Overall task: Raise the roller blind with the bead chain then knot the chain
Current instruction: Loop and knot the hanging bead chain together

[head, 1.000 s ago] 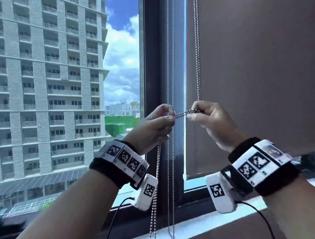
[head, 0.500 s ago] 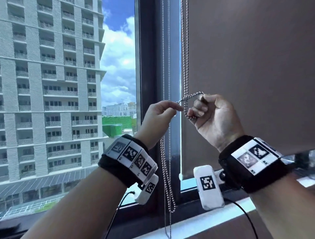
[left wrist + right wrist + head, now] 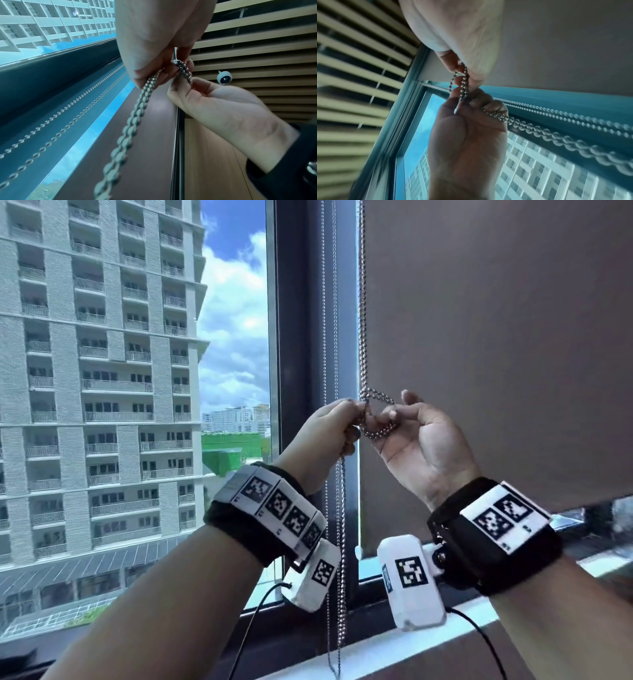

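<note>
Presently, your left hand (image 3: 329,436) is pinching the doubled bead chain (image 3: 363,337) between thumb and fingertips, with the chain's lower run hanging down past that wrist toward the sill (image 3: 376,648). Your right hand (image 3: 421,446), just beside it and palm toward you, is curling its fingers (image 3: 388,414) round a small loop of the same chain. The loop is lying between the two hands, with the strands crossing at your left fingertips; whether a knot is closed, the views are not showing. Above both hands the chain is running straight up along the edge of the roller blind (image 3: 496,354), whose bottom rail is sitting below your right wrist. Left of your left hand, a second thin chain (image 3: 323,302) is hanging against the dark window frame (image 3: 294,337).
</note>
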`<state>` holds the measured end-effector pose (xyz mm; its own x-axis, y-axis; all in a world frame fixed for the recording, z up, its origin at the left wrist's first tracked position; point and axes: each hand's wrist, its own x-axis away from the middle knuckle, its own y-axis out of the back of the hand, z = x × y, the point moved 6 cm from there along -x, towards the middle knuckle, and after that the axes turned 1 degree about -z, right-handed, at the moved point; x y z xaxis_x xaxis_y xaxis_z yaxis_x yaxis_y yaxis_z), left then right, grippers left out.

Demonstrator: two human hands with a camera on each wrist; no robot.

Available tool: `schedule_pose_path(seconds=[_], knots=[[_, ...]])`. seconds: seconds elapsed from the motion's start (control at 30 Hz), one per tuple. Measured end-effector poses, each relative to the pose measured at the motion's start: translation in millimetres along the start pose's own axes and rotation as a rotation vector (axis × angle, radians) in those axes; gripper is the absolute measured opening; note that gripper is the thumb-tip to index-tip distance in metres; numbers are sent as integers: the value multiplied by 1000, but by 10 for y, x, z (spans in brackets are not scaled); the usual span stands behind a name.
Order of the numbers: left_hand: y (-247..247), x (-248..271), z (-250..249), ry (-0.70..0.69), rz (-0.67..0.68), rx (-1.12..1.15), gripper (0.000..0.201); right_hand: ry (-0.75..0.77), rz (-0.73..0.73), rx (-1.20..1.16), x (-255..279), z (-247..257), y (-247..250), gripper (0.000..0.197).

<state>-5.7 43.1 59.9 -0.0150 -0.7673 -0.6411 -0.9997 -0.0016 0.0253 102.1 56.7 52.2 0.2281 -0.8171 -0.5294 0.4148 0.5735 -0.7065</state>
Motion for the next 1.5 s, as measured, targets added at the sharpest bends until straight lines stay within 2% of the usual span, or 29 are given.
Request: schedule_pose_path(seconds=[0.17, 0.27, 0.33, 0.43, 0.53, 0.6, 0.7, 0.77, 0.9, 1.03, 1.17, 1.23, 1.33, 1.4, 1.5], knots=[[-46, -17, 94, 43, 0, 71, 16, 256, 99, 429, 68, 82, -145, 40], [40, -9, 109, 27, -64, 88, 20, 498, 32, 821, 96, 185, -140, 41], [80, -11, 103, 26, -54, 125, 20, 593, -36, 1020, 92, 202, -106, 36], [21, 6, 46, 43, 44, 197, 23, 667, -69, 1232, 72, 162, -98, 26], [-51, 24, 13, 52, 114, 219, 29, 639, -55, 1323, 50, 122, -145, 21], [-76, 37, 8, 52, 145, 211, 33, 513, -4, 1216, 46, 92, -180, 19], [-100, 66, 5, 70, 195, 224, 34, 246, 173, 975, 58, -1, -246, 18], [-104, 82, 10, 79, 223, 224, 35, 159, 232, 940, 45, -8, -250, 19], [-70, 111, 39, 78, 228, 208, 35, 172, 205, 922, -15, 51, -242, 16], [55, 106, 83, 56, 138, 204, 24, 197, 103, 943, -48, 90, -152, 17], [182, 82, 75, 26, 60, 207, 24, 153, 47, 705, -58, 147, -62, 25], [178, 71, 42, 14, 66, 209, 24, 140, 60, 536, -50, 156, -30, 24], [144, 68, 44, 16, 76, 172, 26, 142, 159, 354, -16, 179, -23, 23], [130, 74, 63, 15, 74, 162, 25, 139, 209, 316, 16, 190, -24, 27], [134, 80, 84, 16, 79, 164, 24, 108, 210, 348, 52, 189, 16, 25]])
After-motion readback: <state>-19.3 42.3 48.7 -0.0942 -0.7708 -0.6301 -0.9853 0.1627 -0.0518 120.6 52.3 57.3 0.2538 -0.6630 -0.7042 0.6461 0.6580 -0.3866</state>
